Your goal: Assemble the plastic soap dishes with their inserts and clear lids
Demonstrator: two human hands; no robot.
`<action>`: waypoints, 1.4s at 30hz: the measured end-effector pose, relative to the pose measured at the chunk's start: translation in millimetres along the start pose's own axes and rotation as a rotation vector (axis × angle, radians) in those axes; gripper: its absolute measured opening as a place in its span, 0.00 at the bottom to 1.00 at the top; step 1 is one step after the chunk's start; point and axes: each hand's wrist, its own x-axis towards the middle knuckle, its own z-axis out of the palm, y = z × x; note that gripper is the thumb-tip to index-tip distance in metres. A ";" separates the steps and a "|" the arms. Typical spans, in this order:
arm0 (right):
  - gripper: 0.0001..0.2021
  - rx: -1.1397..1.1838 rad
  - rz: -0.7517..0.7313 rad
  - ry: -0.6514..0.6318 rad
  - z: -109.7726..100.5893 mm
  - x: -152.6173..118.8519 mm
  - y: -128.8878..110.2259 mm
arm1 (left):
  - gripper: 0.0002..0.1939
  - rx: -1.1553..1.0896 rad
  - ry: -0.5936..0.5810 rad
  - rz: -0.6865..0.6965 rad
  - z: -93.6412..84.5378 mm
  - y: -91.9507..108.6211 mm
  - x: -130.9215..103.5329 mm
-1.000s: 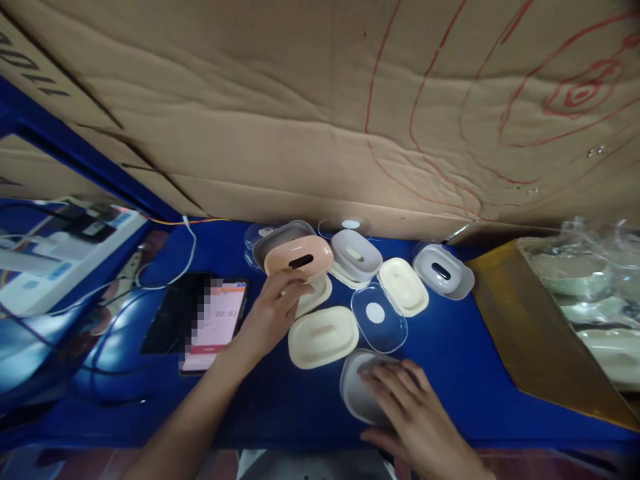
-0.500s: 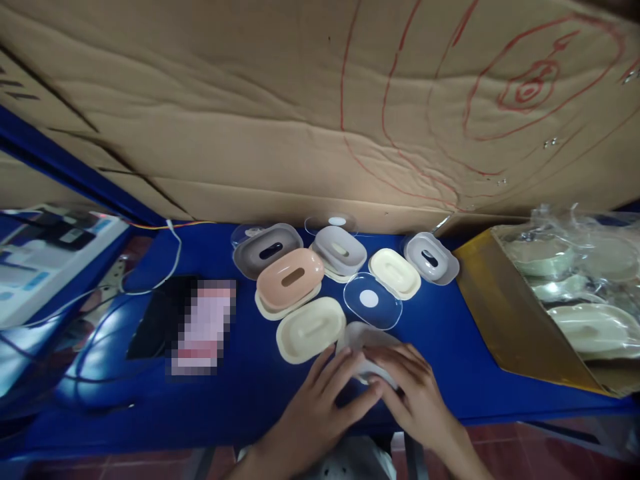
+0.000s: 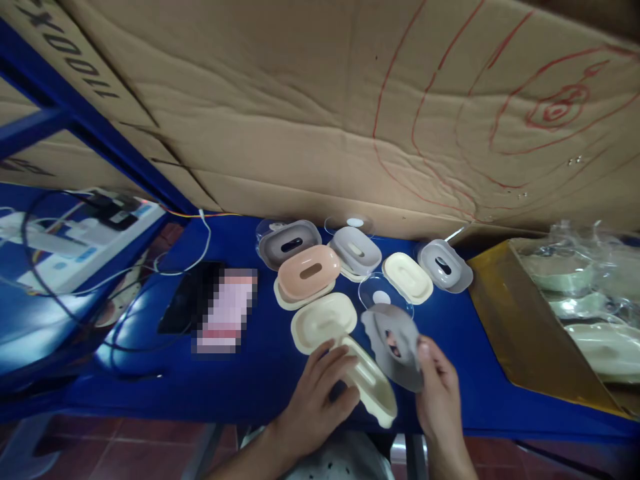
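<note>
My right hand (image 3: 437, 383) grips the right edge of a grey slotted tray (image 3: 393, 343), which is tilted above the table. My left hand (image 3: 323, 393) has its fingers on a cream scalloped dish (image 3: 373, 383), thumb at its near side. Touching that dish's upper left is a cream oval tray (image 3: 324, 322). A clear lid with a white disc (image 3: 381, 298) lies just beyond the grey tray. Farther back are a peach slotted tray (image 3: 309, 272), a grey slotted one (image 3: 356, 250), a small cream tray (image 3: 408, 277) and another grey piece (image 3: 445, 265).
An open cardboard box (image 3: 520, 327) of wrapped green dishes stands on the right. On the left lie a phone with a pixelated screen (image 3: 227, 310), cables and a white power strip (image 3: 90, 247). A cardboard wall (image 3: 280, 120) rises behind the blue table (image 3: 240, 393).
The grey tray has been lifted and turned rightward in my right hand, uncovering the cream scalloped dish under my left hand. The view has shifted, so the table items sit farther right.
</note>
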 end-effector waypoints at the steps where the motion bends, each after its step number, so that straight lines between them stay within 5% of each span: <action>1: 0.22 -0.037 -0.037 0.087 -8.0 3.6 3.5 | 0.13 0.001 -0.009 0.009 -1.9 -0.5 0.7; 4: 0.17 -0.364 -0.344 0.254 -32.2 30.6 4.3 | 0.11 0.049 -0.125 0.037 -6.0 -2.8 2.9; 8: 0.15 -0.826 -0.804 0.017 -44.6 95.0 -6.9 | 0.07 0.107 -0.361 0.129 -3.9 -3.6 6.4; 12: 0.17 -0.995 -0.889 -0.031 -31.2 133.3 -11.4 | 0.14 0.111 -0.422 0.151 0.2 -0.5 13.1; 15: 0.21 -0.951 -0.910 -0.028 -13.7 112.3 -13.6 | 0.22 0.110 -0.406 0.103 -3.1 -4.5 18.2; 18: 0.22 -0.857 -0.981 -0.278 3.2 59.5 -15.3 | 0.24 0.218 -0.322 -0.046 -14.2 -19.4 17.4; 21: 0.19 -0.819 -1.004 -0.539 9.6 10.3 -7.6 | 0.18 0.287 -0.305 -0.140 -31.9 -36.9 7.1; 24: 0.19 -0.848 -0.979 -0.571 -4.4 -10.6 10.6 | 0.10 0.233 -0.357 -0.141 -50.6 -45.2 -10.7; 30: 0.14 -0.804 -0.881 -0.345 -34.1 2.9 25.3 | 0.04 0.163 -0.370 -0.127 -58.8 -43.2 -30.1; 35: 0.16 -0.799 -0.845 -0.246 8.5 17.8 -0.8 | 0.23 0.174 -0.335 -0.124 -45.6 -47.9 -21.3; 38: 0.17 -0.818 -0.868 -0.334 37.5 20.0 -15.2 | 0.31 0.217 -0.323 -0.165 -46.2 -51.3 -24.0; 42: 0.23 -0.845 -1.003 -0.497 61.3 28.8 -32.2 | 0.30 0.217 -0.339 -0.206 -56.8 -54.5 -38.3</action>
